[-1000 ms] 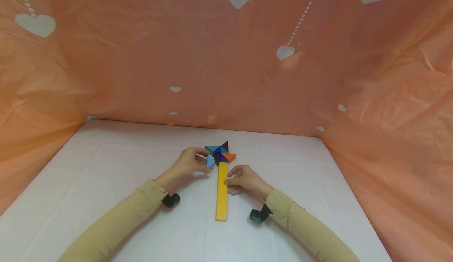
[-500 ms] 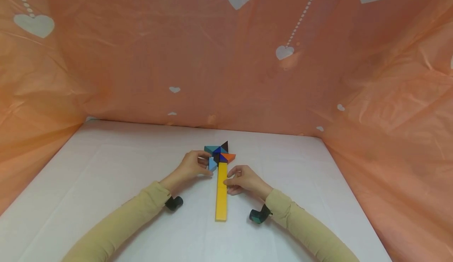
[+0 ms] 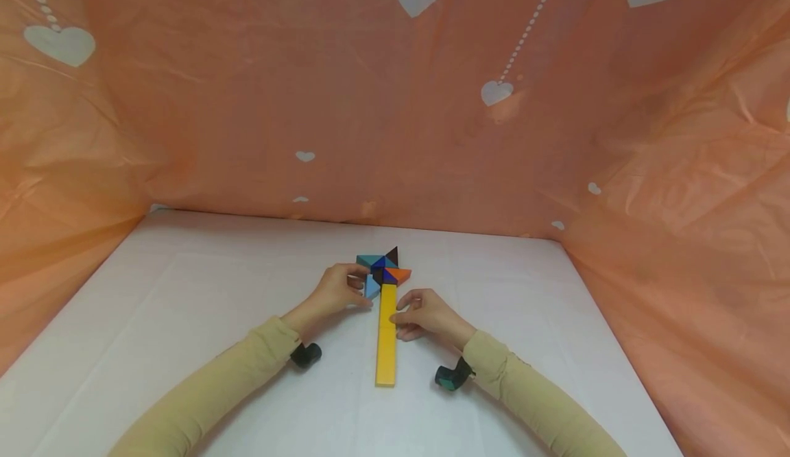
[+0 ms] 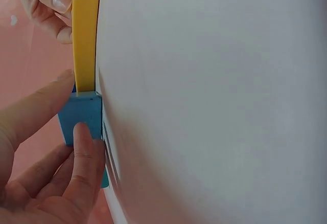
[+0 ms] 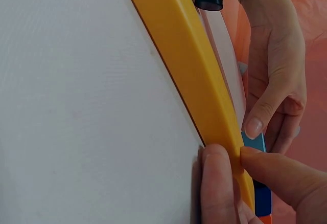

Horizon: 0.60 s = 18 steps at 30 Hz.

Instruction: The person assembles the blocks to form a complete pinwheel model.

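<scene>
My left hand [image 3: 336,289] pinches a light-blue triangular block [image 3: 372,287] between thumb and fingers. The block is beside the upper end of the yellow strip [image 3: 386,354], which shows a seam between its pieces. In the left wrist view the blue block [image 4: 84,114] meets the yellow end. My right hand [image 3: 427,314] holds the strip's right side, the thumb on its top edge and a finger against its side. Past the strip's far end lies a cluster of triangles: teal [image 3: 369,259], dark blue [image 3: 390,276], orange [image 3: 402,275] and black [image 3: 393,256]. My left fingers partly hide it.
Everything lies on a white-covered table [image 3: 247,258]. Behind and beside it hang orange curtains [image 3: 345,100] with white hearts. Black wrist cameras [image 3: 306,355] stick out below each beige sleeve [image 3: 216,385].
My left hand has moved slightly right and nearer, turning the light-blue block and bringing it against the cluster by the yellow strip. The right hand has stayed in place.
</scene>
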{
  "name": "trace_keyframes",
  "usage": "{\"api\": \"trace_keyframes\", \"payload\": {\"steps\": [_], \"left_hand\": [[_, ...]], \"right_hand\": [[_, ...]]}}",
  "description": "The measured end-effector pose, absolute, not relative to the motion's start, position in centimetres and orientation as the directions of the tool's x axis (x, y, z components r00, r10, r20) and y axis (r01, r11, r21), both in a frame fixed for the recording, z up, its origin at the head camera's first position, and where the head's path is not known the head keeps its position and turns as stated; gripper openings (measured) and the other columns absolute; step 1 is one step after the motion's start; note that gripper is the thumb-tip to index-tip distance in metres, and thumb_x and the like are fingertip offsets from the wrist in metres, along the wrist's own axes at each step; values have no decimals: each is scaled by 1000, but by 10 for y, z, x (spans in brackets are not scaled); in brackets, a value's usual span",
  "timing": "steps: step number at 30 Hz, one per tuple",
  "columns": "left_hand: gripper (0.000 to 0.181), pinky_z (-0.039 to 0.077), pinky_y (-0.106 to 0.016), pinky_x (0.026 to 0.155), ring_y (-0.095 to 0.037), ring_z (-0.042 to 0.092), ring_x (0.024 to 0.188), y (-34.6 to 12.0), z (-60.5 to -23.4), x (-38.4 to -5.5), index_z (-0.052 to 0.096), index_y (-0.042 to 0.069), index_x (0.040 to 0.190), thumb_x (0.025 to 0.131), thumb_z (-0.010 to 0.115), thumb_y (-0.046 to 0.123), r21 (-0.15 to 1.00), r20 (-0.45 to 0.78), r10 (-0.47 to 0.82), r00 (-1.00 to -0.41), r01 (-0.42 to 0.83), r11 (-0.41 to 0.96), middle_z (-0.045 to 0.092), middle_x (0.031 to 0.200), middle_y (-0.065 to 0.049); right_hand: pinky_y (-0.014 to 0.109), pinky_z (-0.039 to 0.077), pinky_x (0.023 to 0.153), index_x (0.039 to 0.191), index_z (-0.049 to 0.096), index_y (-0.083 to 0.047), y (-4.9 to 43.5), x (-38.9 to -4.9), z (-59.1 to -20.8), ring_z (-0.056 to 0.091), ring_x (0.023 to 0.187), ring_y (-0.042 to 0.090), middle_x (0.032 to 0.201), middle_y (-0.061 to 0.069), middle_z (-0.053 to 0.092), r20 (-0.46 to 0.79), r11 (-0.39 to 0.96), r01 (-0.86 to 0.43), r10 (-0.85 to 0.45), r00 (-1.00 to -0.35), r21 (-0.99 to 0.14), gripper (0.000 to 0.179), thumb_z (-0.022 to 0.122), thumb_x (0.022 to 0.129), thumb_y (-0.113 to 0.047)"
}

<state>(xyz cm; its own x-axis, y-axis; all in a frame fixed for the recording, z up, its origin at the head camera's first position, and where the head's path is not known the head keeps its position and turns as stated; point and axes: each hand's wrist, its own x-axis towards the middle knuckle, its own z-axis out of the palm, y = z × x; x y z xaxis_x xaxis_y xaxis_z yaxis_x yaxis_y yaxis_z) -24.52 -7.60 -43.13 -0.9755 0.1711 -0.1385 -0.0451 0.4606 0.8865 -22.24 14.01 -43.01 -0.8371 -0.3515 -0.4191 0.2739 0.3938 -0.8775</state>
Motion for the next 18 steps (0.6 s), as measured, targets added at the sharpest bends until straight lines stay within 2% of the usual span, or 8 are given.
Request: {"api": "trace_keyframes", "payload": {"steps": [18], "left_hand": [[62,55,-34,84,-24,60,98,-72,-431,-243,61,5,125,69,85,4,871,-128,155,-980,-36,490,61,116,-10]], "right_hand": [[30,57,64,107,57,1,142,-222,-430,69,66,24,79,15,68,-417,383,274,-363,-833,-882,36,76,83,-18]]}}
